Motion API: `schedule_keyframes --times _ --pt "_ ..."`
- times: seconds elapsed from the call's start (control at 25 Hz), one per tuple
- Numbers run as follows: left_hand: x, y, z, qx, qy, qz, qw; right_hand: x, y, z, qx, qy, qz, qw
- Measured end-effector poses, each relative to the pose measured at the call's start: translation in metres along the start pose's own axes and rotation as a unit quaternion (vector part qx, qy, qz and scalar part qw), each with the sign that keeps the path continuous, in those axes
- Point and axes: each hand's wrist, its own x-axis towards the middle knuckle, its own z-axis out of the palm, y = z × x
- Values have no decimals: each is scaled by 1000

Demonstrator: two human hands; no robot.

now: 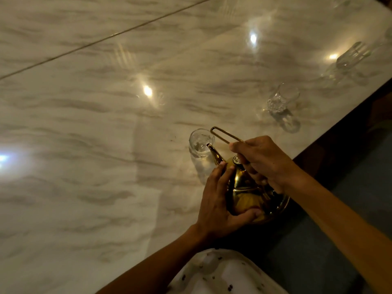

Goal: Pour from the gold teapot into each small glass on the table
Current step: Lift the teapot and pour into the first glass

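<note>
The gold teapot (244,194) is tilted forward over the marble table (106,128), its spout tip resting over the rim of the nearest small glass (199,143). My right hand (263,160) grips the teapot's thin wire handle from above. My left hand (220,200) cups the pot's left side, with the fingers lying along the body and the thumb under it. A second small glass (282,98) stands farther right. A third glass (352,55) stands beyond it near the table's edge. No stream of liquid is discernible in the dim light.
The table's near edge (331,128) runs diagonally from lower middle to upper right, with dark floor beyond it. Faint glass shapes show at the far top right (341,1). Bright lamp reflections dot the glossy surface. A dark seam (101,40) crosses the table at upper left.
</note>
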Motion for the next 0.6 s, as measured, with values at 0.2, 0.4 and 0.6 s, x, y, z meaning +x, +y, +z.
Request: schedule_keyframes --times 0.2,0.4,0.6 --pt "0 -5 3 54 -16 29 998 -10 14 -6 42 29 -1 999" --pt "2 -8 6 96 -17 62 993 -17 25 -8 81 56 -32 995" --pt "3 -12 8 121 -16 72 990 -20 33 -8 89 59 -61 992"
